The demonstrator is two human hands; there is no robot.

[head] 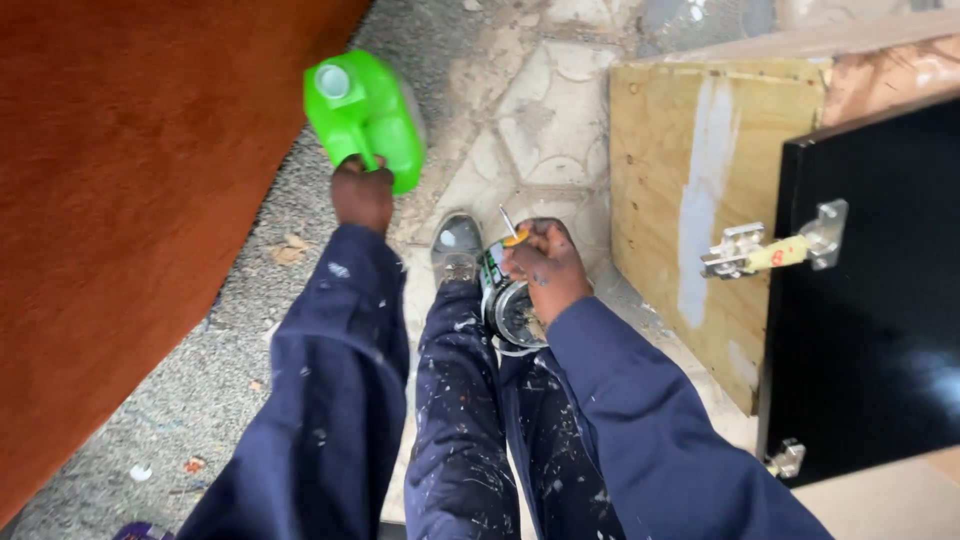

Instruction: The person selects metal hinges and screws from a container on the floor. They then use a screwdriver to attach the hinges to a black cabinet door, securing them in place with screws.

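My left hand (362, 194) grips the handle of a bright green plastic jug (364, 112) and holds it out over the gravel, its capped mouth facing the camera. My right hand (546, 265) clasps a round metal tin (510, 310) against my leg and also pinches a thin screwdriver (510, 226) with a yellow handle, its shaft pointing up and away. Both arms wear dark blue sleeves. My paint-spattered blue trousers and a grey shoe (457, 245) show between the hands.
A large red-brown board (120, 200) fills the left side. To the right stands a plywood panel (700, 200) and a glossy black door (870, 300) with metal hinges (775, 248). Underfoot are gravel (200, 390) and cracked stone paving (540, 110).
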